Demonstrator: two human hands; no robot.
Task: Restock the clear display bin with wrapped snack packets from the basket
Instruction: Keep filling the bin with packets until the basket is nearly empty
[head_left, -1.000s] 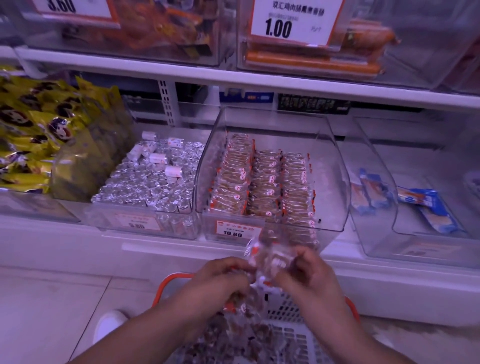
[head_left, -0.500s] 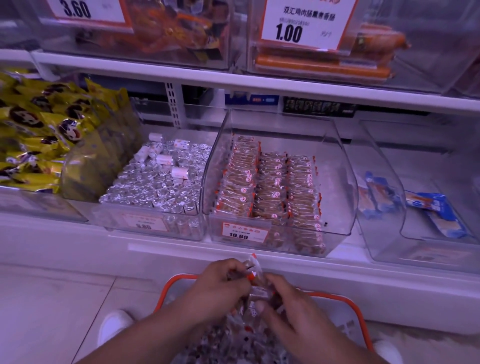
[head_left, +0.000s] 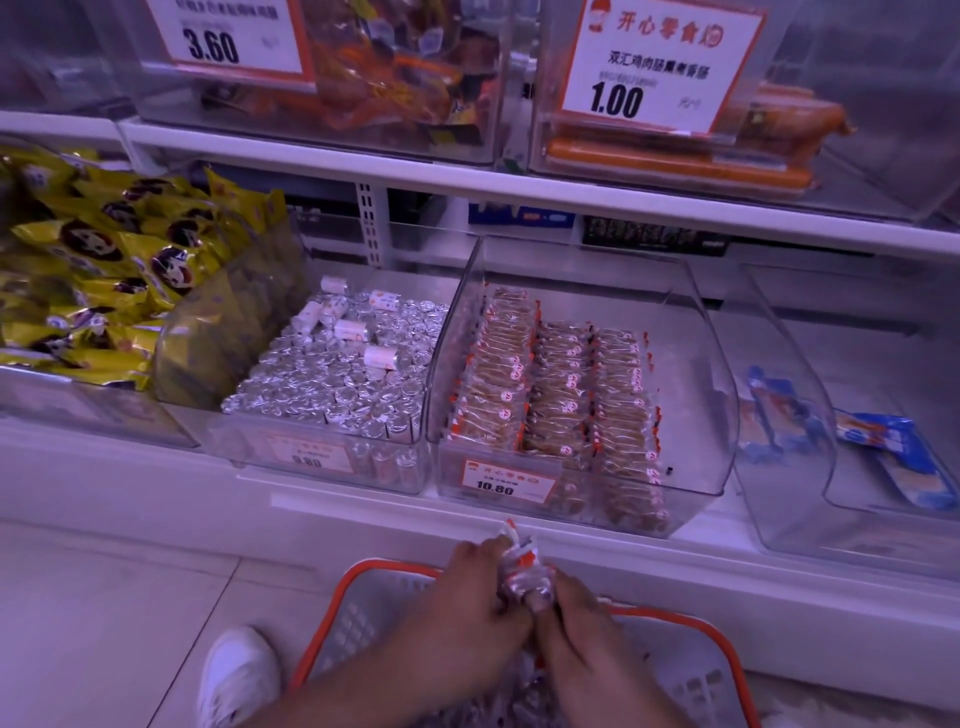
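Both hands grip one small bunch of wrapped packets (head_left: 522, 569) over the basket (head_left: 724, 642): left hand (head_left: 467, 618) curled round it, right hand (head_left: 579, 629) pinching from the other side. Packets look light, crinkly, slippery, likely crumbly inside; hold the stack by its flat sides, not the loose wrapper ends. Clear display bin (head_left: 696, 332) sits on the shelf above, right side unfilled.

The display bin (head_left: 696, 332) in the middle is clear, shiny plastic. Snack packets (head_left: 524, 574) have crinkly see-through wrap. The basket (head_left: 691, 675) below is white plastic with an orange rim. Left rolls (head_left: 332, 384) look like shiny silver foil.
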